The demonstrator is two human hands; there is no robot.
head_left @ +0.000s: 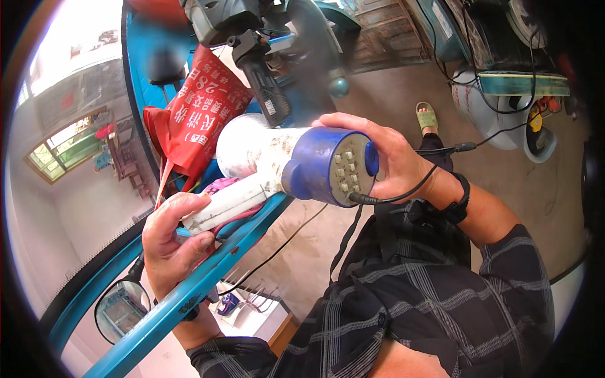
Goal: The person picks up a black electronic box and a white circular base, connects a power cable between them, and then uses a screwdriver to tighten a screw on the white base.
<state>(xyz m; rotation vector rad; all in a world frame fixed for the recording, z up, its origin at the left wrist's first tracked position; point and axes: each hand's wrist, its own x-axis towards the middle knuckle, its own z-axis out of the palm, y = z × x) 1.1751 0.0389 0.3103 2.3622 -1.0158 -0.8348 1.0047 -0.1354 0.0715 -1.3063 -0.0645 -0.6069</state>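
Observation:
A dirty white megaphone [271, 148] with a blue rear end [313, 165] lies sideways across the middle of the view. Several small light buttons show on its back face, where a black cable [403, 196] is plugged in at the lower edge. My left hand [170, 236] pinches the end of the white handle [230, 203] between thumb and fingers. Around the far and right side of the blue end curls my right hand [397, 154], its fingers partly hidden behind it. The cable runs past my right wrist.
A blue metal bar [189, 283] slants under my left forearm. Behind the megaphone are a red bag [198, 116] and a black handlebar grip [265, 88]. A round mirror [121, 310] is at lower left. Cables and a helmet-like white shell [482, 116] are at right.

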